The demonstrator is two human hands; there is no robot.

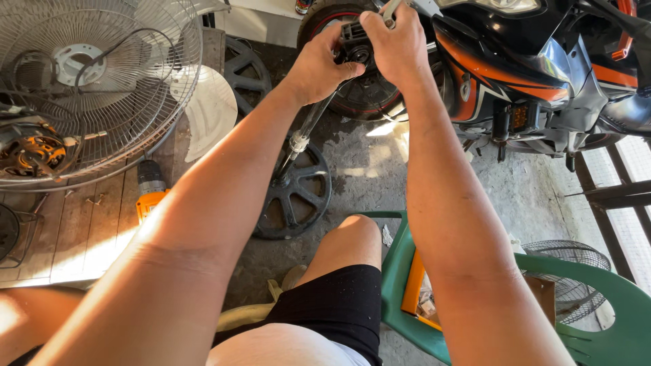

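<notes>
On the left, a white wire fan guard (102,74) is seen lying on the wooden bench (81,237), with a fan motor (30,149) showing its copper coils near the left edge. A white fan blade (210,108) sticks out over the right edge of the bench, and an orange power drill (150,193) is lying near that edge too. On the concrete floor beside the bench, a round black fan base (295,193) is standing, and a metal pole (305,132) goes up from it. At the top of the pole, a small black part (354,42) is held up between both hands, close to the motorcycle tyre (359,95). The left hand (319,68) is wrapped around the part from below, with the fingers curled tight on it. The right hand (397,44) is closed over the top, and a thin silver tool (392,8) seems to be pinched in its fingers, though which tool cannot be told. The step is done best if the part is kept still by the left hand while the tool is worked slowly and straight. On the right, an orange and black motorcycle (529,74) is parked, and a green plastic chair (597,318) is seen below it.
</notes>
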